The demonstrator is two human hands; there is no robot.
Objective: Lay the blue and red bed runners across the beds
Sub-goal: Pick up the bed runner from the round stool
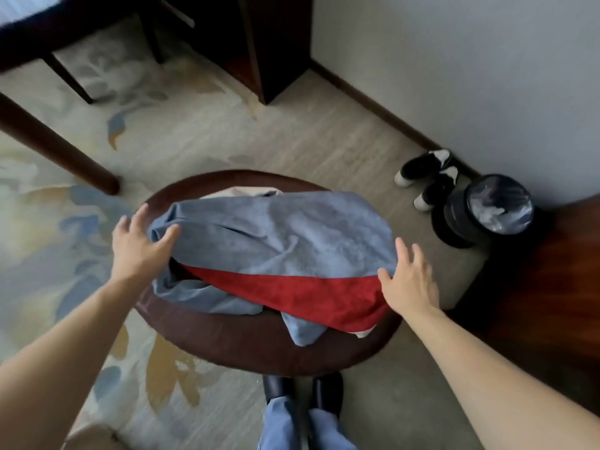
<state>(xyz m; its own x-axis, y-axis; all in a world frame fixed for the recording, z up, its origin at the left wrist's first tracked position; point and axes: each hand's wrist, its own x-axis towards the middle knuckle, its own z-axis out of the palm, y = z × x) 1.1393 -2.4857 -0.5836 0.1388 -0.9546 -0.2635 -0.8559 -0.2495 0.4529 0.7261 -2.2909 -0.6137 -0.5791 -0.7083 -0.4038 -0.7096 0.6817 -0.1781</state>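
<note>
Nearby, shoes [428, 177] and bin [496, 206] beside the stool [246, 345]; both hands' grip apart over runners [276, 241].

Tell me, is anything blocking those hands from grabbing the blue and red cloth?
Nothing visible. The left hand and right hand sit open at opposite ends of the blue and red runners, bunched on the round stool. No bed is in view.

Soft, even daylight, with faint shadows; the whole frame is slightly blurred, and wide-angle distortion bends the edges.
</note>
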